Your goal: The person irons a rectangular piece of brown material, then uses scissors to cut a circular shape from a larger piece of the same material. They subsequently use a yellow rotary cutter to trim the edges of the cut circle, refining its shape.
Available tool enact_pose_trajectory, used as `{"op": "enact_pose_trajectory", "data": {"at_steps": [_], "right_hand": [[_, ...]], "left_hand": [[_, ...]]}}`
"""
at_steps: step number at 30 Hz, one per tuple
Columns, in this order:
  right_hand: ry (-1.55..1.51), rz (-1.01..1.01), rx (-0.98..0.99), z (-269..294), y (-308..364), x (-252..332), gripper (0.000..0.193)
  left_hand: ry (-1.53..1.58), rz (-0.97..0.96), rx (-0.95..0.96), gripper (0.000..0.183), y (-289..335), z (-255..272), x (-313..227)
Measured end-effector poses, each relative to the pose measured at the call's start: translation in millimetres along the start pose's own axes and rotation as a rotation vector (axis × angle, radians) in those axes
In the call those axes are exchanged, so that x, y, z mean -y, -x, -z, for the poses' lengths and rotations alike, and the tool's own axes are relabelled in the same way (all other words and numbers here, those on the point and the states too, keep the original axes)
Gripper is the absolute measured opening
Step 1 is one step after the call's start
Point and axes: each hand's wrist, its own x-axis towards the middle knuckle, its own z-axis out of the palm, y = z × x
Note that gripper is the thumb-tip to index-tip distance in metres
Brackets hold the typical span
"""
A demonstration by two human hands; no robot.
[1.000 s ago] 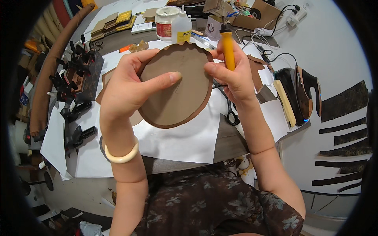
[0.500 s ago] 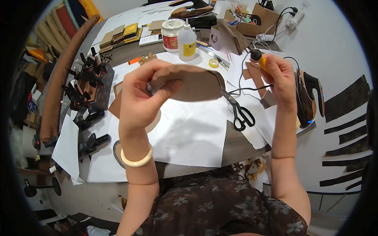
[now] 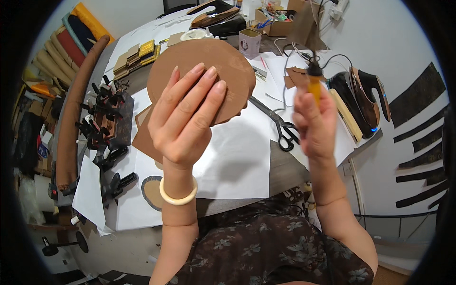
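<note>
My left hand (image 3: 187, 118) pinches a large rounded brown leather piece (image 3: 190, 54) and holds it up over the table. Several fingers lie across its brown face; the thumb is hidden behind it. The lower right edge of the piece looks uneven, like folded or layered material. In my right hand (image 3: 317, 123) is a yellow-handled tool with a black collar (image 3: 313, 76) and a broad flat blade, held upright to the right of the leather. Blade and hand are blurred by motion. Black scissors (image 3: 280, 124) lie on the table between the hands.
White paper (image 3: 237, 166) covers much of the table. To the left stands a box of black-handled tools (image 3: 114, 114). Two irons (image 3: 365, 99) (image 3: 213, 16) stand right and far back. A tin (image 3: 250, 42), a cardboard box (image 3: 275, 23) and cables are behind.
My left hand has turned the leather piece from its greyish side to its brown face and raised it. The right hand has moved slightly left and lower, and its tool now points upward.
</note>
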Motion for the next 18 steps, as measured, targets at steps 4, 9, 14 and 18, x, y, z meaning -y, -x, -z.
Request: {"op": "enact_pose_trajectory", "data": {"at_steps": [4, 9, 14, 18], "right_hand": [[-0.133, -0.044, -0.057, -39, -5, -2, 0.041], [-0.126, 0.038, -0.12, -41, -13, -18, 0.044], [-0.103, 0.164, -0.186, -33, -27, -22, 0.043], [-0.037, 0.211, -0.208, -36, -27, -29, 0.036]], "left_hand": [[-0.094, 0.009, 0.063, 0.021, 4, -6, -23], [0.025, 0.101, -0.182, 0.066, 26, -25, -13], [1.385, 0.892, -0.259, 0.083, 25, -42, -31], [1.528, 1.286, -0.29, 0.056, 21, -40, -45]]}}
